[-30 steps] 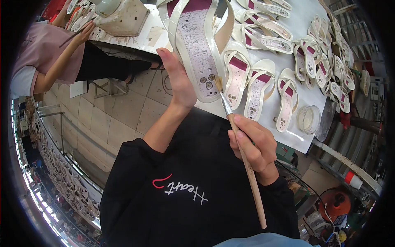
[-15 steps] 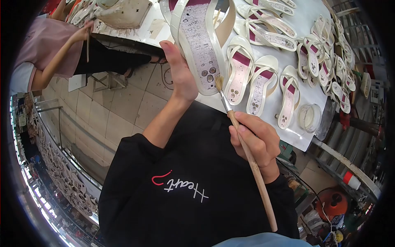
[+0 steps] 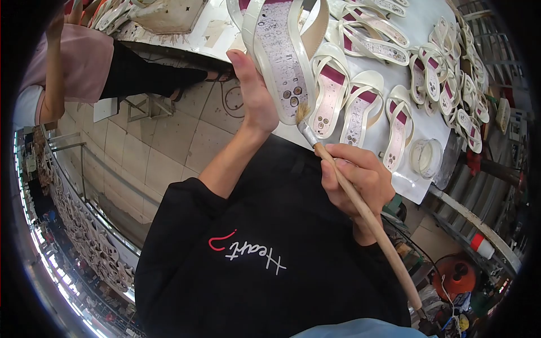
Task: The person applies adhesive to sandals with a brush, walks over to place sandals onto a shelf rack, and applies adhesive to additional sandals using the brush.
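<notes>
My left hand (image 3: 257, 101) supports a white strappy sandal (image 3: 280, 59) from underneath, thumb along its edge and fingers hidden behind the sole. The sandal's speckled pale insole bears dark round marks near the end closest to me. My right hand (image 3: 362, 181) is closed around the wooden handle of a paintbrush (image 3: 376, 226). Its frayed bristles are at the rim of that near end, beside the round marks; whether they press on the insole I cannot tell.
Matching sandals (image 3: 329, 98) stand in rows on a white-covered table (image 3: 414, 188), with more crowded at its right. A clear round container (image 3: 425, 158) sits by the near corner. At left, a person in a pink apron (image 3: 84, 59) stands beside another worktop.
The held sandal and my left hand have shifted slightly right. My right hand has moved a little right, swinging the brush handle's end outward. The other person's arm has gone up.
</notes>
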### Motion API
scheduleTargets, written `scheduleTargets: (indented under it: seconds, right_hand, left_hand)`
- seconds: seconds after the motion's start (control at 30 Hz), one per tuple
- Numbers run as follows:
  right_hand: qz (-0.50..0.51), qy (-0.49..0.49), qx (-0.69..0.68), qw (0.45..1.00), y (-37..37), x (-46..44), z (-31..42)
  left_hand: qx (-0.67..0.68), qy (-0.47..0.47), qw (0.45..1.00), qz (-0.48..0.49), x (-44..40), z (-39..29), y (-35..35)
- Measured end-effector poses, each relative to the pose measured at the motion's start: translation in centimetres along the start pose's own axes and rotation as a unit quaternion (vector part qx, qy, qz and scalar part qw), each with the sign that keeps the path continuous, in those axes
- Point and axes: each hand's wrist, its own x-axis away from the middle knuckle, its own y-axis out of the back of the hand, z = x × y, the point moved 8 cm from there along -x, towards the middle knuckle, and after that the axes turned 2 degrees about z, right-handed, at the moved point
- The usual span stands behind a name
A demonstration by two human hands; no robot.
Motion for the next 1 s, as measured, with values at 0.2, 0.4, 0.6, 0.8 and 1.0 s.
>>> scheduleTargets:
  seconds: [0.2, 0.4, 0.6, 0.8, 1.0]
  right_hand:
    - [0.003, -0.054, -0.018, 0.998, -0.2, 0.1, -1.0]
    - [-0.019, -0.087, -0.032, 0.996, -0.1, 0.1, -1.7]
    - [-0.104, -0.118, -0.044, 0.987, 0.2, 0.4, -2.8]
    - [-0.165, -0.121, -0.081, 0.975, 0.6, 0.5, -3.3]
    - [-0.190, -0.148, -0.097, 0.966, 1.1, 0.6, -3.6]
  left_hand:
    - [0.023, 0.002, 0.999, -0.026, 0.1, 0.8, -0.2]
    - [0.008, 0.007, 1.000, -0.024, 0.3, 1.6, -0.2]
    - [0.005, 0.010, 0.999, -0.033, 0.7, 1.6, -1.0]
    - [-0.006, 0.025, 1.000, -0.017, 1.1, 1.5, -2.0]
    - [-0.013, 0.035, 0.999, 0.021, 1.5, 2.0, -2.5]
